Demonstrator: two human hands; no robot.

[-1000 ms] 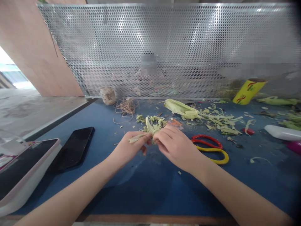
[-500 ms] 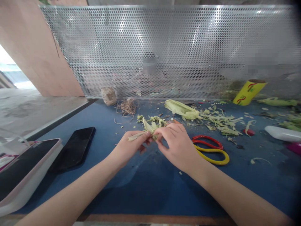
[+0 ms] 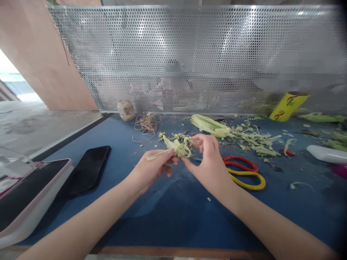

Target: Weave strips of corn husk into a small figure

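Note:
My left hand pinches a pale green bundle of corn husk strips between thumb and fingers. One strip sticks out leftward over the thumb, and curled loops stand at the bundle's right side. Around that right side, my right hand has its thumb and fingers spread apart. Its thumb tip is at the lower edge of the loops; whether the fingertips touch them I cannot tell. Red-and-yellow-handled scissors lie beside my right wrist, blades partly hidden by the hand. Small knotted husk pieces lie just behind the bundle.
A corn husk and shredded strips lie behind and right. A yellow tube, brown twine and a tan roll stand or lie near the perforated metal screen. A black phone lies left; a person sits beyond the screen.
My right hand has opened from a pinch at the bundle and shifted slightly, so the curled husk loops now show. My left hand keeps its hold in nearly the same place.

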